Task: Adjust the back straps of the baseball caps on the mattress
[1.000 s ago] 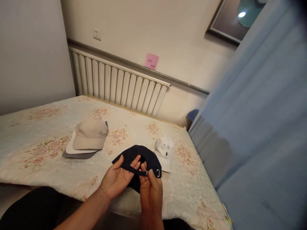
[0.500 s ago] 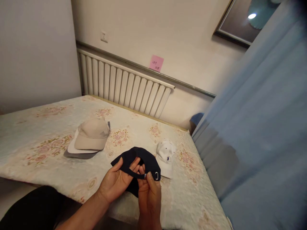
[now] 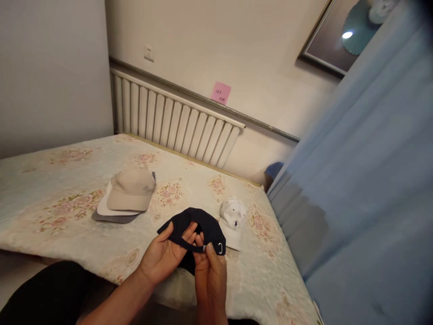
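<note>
A dark navy baseball cap (image 3: pixel 206 225) is held between my two hands, its back opening and strap facing me. My left hand (image 3: pixel 165 255) grips the cap's left side, thumb outside and fingers reaching under the strap into the opening. With thumb and fingers, my right hand (image 3: pixel 210 268) pinches the strap near its metal buckle (image 3: pixel 220 248). Just behind, to the right, a white cap (image 3: pixel 233 214) with a small dark logo lies on the bed. Further left rests a stack of caps: a beige cap (image 3: pixel 131 189) on top, a white one and a grey one beneath.
The bed (image 3: pixel 189 180) has a pale floral cover. Behind it are a white radiator (image 3: pixel 172 117) and a wall with a pink note (image 3: pixel 221 93). A blue curtain (image 3: pixel 355 180) hangs along the right side, and a framed picture (image 3: pixel 328 40) is above.
The view has shifted slightly. Both hands keep the same hold on the navy cap, and the other caps have not moved on the bed.
</note>
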{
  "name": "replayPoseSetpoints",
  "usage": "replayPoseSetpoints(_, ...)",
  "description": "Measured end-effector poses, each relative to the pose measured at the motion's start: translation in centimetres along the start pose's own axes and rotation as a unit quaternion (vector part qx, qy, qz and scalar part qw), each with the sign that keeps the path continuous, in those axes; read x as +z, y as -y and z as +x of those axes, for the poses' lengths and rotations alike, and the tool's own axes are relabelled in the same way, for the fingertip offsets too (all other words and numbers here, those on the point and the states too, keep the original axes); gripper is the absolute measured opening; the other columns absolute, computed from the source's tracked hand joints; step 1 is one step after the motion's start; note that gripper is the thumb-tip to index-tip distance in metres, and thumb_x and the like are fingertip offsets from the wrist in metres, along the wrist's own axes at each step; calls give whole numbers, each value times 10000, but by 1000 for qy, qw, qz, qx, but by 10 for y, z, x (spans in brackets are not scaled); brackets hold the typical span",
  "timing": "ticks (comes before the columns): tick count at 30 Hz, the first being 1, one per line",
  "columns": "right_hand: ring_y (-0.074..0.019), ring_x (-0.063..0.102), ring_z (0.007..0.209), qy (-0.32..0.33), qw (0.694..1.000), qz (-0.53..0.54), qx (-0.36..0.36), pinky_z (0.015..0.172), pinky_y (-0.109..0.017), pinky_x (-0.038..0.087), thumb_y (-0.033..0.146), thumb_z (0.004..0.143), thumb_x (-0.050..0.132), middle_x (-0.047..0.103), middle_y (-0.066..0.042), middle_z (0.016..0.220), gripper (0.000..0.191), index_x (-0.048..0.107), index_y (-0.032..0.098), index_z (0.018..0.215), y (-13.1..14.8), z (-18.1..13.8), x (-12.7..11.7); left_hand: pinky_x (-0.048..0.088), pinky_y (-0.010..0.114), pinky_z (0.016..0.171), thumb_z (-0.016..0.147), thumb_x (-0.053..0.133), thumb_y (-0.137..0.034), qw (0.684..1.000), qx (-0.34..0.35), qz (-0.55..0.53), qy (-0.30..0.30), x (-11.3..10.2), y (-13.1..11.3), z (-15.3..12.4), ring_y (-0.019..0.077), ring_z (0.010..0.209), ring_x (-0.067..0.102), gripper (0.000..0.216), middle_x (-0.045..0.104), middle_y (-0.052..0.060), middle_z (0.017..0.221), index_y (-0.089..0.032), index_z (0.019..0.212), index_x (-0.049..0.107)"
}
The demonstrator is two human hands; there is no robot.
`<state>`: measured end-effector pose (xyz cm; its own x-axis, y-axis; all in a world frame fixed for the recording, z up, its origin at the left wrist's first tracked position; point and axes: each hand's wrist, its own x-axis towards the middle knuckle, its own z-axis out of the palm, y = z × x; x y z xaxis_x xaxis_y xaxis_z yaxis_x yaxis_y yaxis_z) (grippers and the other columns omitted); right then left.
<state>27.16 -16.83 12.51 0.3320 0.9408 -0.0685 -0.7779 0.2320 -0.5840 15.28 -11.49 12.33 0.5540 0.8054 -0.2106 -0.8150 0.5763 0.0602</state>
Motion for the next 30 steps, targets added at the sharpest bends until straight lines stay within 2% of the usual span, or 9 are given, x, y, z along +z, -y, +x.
replayPoseSetpoints(13,-203,713,877,-2,1000,-8,-12,916,-458,530,205,726,749,739,-107,991,376,637,143,1079,-9,-14,12,547,389,906,959,415,-301,999,-21,-8,29,0,-11,-14,277,1042,666,614,664,233,1159,-35,1478,221)
replayPoseSetpoints(17,-216,709,901,2,999,-27,-25,927,-478,522,224,728,750,737,-112,996,384,636,138,1084,-12,-16,13,561,393,884,957,416,-295,1000,-12,-3,17,6,-12,-19,272,1029,672,607,657,228,1174,-55,1481,222)
replayPoseSetpoints(23,-205,707,922,-24,999,-22,-27,970,-480,495,261,709,775,742,-87,988,371,650,162,1044,-14,-15,11,573,364,859,971,382,-292,999,23,4,-27,12,-12,-17,252,996,687,563,666,222,1141,-77,1476,256)
replayPoseSetpoints(30,-219,693,997,-45,998,38,-18,1037,-476,440,309,740,751,752,-59,972,247,686,173,935,-10,-8,6,574,404,867,975,374,-325,999,32,-14,-18,9,-13,-16,282,1060,658,556,674,224,1125,-80,1467,288)
